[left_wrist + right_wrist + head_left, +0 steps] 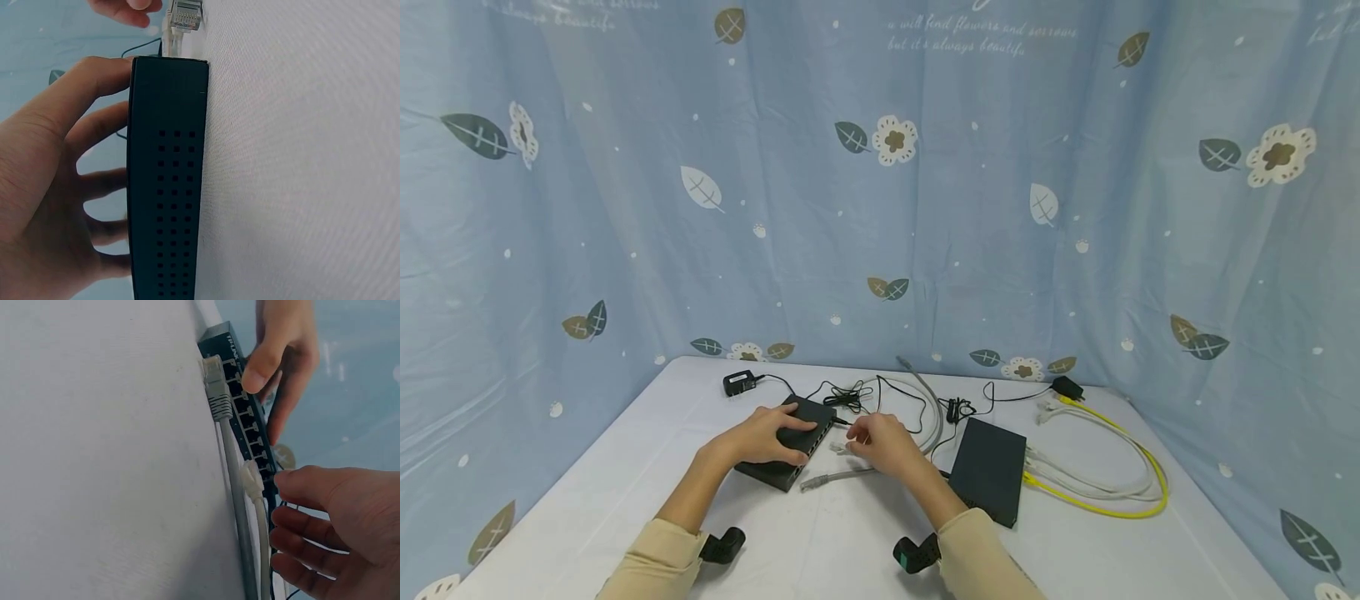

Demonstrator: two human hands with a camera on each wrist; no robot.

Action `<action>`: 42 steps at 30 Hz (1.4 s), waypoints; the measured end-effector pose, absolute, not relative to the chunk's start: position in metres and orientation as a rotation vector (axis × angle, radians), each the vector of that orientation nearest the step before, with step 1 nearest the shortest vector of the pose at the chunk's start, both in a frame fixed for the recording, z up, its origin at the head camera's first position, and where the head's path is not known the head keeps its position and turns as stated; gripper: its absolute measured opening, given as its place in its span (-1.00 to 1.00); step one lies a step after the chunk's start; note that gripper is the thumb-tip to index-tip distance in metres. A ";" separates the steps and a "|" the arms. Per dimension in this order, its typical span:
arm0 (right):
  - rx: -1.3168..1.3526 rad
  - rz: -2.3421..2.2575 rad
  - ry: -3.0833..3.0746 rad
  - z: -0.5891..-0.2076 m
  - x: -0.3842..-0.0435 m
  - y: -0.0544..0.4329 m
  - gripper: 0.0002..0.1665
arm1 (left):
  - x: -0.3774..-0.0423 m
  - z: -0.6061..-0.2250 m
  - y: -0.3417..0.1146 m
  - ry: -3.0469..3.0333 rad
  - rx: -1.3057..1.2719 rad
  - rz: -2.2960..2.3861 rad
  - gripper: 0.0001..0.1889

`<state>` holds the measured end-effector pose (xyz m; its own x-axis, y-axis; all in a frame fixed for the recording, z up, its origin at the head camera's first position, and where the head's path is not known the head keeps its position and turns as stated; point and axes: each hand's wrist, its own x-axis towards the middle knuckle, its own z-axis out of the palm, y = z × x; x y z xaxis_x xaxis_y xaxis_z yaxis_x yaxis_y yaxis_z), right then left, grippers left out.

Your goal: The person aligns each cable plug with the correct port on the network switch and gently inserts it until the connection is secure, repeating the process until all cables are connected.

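My left hand rests on the top of a black network switch, fingers spread over it. In the right wrist view the switch shows a row of ports. My right hand is held just beyond the port side, fingers loosely bent and nothing between thumb and fingers. Close to its thumb is a white network plug on a thin white cable. A grey network cable's plug lies along the front of the switch, nearer its far end in that view.
A second black box stands right of my right hand, with white cables and a yellow cable looping from its side. Power adapters and bundled black cords lie toward the back. A blue patterned curtain hangs behind.
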<state>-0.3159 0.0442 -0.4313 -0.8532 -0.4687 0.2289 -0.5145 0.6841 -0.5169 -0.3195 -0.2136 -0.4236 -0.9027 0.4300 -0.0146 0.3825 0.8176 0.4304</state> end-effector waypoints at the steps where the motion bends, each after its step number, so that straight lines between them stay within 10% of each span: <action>1: 0.811 0.890 -2.811 -0.432 -0.315 0.045 -0.83 | -0.320 -0.424 -0.214 2.888 0.645 0.647 -0.36; 42: 0.793 0.934 -2.780 -0.452 -0.316 0.058 -0.92 | -0.318 -0.422 -0.211 2.882 0.639 0.644 -0.36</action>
<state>-0.3159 0.0582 -0.4523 -0.8588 -0.4443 0.2551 -0.5082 0.6756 -0.5342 -0.3182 -0.2112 -0.4215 -0.9037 0.4275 -0.0240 0.3766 0.8203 0.4305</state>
